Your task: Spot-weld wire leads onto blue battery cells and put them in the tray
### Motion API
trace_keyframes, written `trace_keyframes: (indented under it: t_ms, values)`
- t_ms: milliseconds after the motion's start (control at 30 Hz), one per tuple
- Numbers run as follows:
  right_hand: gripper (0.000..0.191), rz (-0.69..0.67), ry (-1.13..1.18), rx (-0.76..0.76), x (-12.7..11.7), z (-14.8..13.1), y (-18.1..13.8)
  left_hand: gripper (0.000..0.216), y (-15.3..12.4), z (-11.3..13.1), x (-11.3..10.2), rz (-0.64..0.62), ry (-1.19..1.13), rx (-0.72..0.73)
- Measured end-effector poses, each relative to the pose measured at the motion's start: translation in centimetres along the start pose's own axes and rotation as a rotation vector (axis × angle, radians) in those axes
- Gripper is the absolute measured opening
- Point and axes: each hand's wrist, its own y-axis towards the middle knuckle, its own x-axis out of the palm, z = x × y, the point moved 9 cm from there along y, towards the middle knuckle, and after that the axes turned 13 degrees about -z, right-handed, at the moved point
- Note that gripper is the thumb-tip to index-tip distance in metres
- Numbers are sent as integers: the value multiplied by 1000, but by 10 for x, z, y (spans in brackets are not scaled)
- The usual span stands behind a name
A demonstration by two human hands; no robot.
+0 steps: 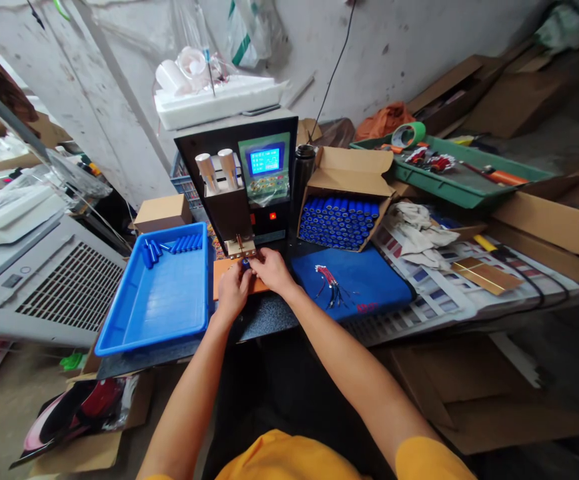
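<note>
- The machine (229, 210) is taken as landmark. Its pins (240, 241) are set just above the fingertips, so a finger could be nipped if the pins were brought down with the hands so close.
- Left of the machine, loose cells (188, 243) are gathered at the far end of the tray (164, 300); they could be set rolling if its rim were knocked by the left forearm.
- Right of the machine, packed cells (339, 223) are stacked in the box (347, 183), whose open side is turned to the front; a spill could be caused by tipping.
- Right of the machine's foot, wires (330, 283) are spread on the mat (389, 280); they could be tangled if dragged.
- At the machine's foot, the left hand (233, 288) and right hand (273, 270) are brought together over the pad (219, 268), fingers pinched narrow about one cell.
- The cell (245, 263) is held between both hands' fingertips, below the machine's pins. Contact could be spoiled by a slackened grip; its tilt cannot be told, most of it being hidden.
</note>
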Motion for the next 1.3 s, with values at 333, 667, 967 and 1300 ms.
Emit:
trace_keyframes:
  t_ms: [333,667,967,1300]
  values:
    - [13,18,-26,8,-1,0,-1,24,-2,4,-3,14,-4,-14]
    - [14,26,-17,21,-1,-1,-1,19,-1,-1,0,-1,-19,-23]
    - [13,28,-14,18,-2,-2,-2,22,-1,0,-2,3,-10,-14]
    - [11,50,-12,33,-2,-1,-2,24,-2,2,-3,19,22,-18]
